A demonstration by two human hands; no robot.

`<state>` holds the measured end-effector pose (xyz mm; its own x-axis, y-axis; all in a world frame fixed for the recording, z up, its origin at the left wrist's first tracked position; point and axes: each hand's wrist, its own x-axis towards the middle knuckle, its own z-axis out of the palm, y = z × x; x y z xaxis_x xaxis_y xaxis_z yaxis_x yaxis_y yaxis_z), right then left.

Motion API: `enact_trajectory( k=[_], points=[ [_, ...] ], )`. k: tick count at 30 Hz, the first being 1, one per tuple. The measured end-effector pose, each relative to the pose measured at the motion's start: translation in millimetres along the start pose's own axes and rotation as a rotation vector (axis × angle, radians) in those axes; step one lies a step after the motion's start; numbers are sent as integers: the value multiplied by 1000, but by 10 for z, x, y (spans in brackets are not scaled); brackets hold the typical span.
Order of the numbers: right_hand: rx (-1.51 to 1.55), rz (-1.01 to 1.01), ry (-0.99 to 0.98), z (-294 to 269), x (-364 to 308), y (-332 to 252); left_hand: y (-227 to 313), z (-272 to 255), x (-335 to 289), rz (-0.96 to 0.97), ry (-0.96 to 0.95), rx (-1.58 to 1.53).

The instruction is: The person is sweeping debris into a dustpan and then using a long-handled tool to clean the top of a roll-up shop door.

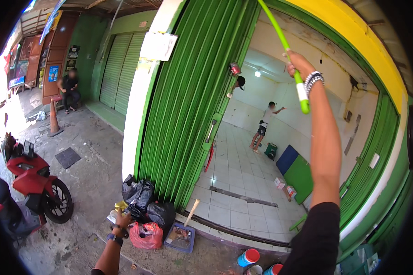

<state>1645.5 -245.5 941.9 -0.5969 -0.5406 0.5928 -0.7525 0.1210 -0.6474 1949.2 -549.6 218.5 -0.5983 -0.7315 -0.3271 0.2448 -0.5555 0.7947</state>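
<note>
My right hand, raised at the upper right with a beaded bracelet on its wrist, is wrapped round a bright green pole. The pole's rounded lower end and a white label show below my fist. Its upper end runs out of the picture, so what it carries is hidden. It passes in front of the open shop doorway beside the green folding shutter. Low at the left, my left hand has its fingers apart and appears to hold nothing. In the picture it overlaps black rubbish bags and a red plastic bag.
A blue crate with a wooden stick stands at the threshold. Paint buckets are near my right. A red motorbike and an orange cone stand left. One person stands inside, another leans near the shutter, and one sits outside.
</note>
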Motion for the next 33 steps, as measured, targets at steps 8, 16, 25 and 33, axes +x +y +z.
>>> enact_trajectory(
  k=[8, 16, 25, 33],
  points=[
    [133, -123, 127, 926, -56, -66, 947, 1595, -1318, 346, -334, 207],
    [140, -444, -56, 1680, 1023, -148, 1943, 2356, -1391, 351, -752, 175],
    [522, -92, 153, 3255, 683, -591, 3655, 3497, -1047, 732, -725, 51],
    [433, -95, -26, 3595, 1110, -1227, 4621, 3378, -692, 916, -508, 120]
  ],
)
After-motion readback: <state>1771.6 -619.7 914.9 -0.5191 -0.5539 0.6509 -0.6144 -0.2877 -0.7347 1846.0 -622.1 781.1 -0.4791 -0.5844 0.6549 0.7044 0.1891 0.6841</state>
